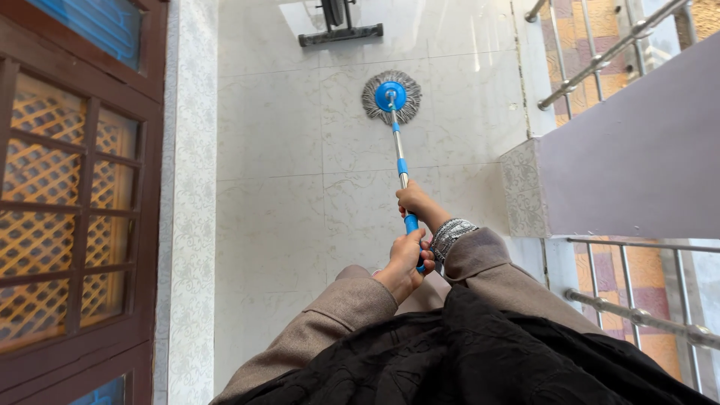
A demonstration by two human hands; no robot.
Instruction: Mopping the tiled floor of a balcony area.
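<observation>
The left hand [405,262] and the right hand [417,202] have fingers wrapped tight on the blue-and-silver metal mop handle [401,161]. Its round grey string mop head [391,97] lies on the pale tiled floor [277,187], near a black stand base [340,34].

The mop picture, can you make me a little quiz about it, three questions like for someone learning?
1. True or false: both hands grip the mop's metal pole with blue sleeves.
2. Which hand sits farther along the pole toward the round grey string mop head with a blue hub? A) left hand B) right hand
3. What does the mop head rest on?

Key:
1. True.
2. B, the right hand; the left hand holds the blue end nearer the body.
3. The pale glossy tiled floor, between the brown wooden lattice door and the steel railing.
</observation>
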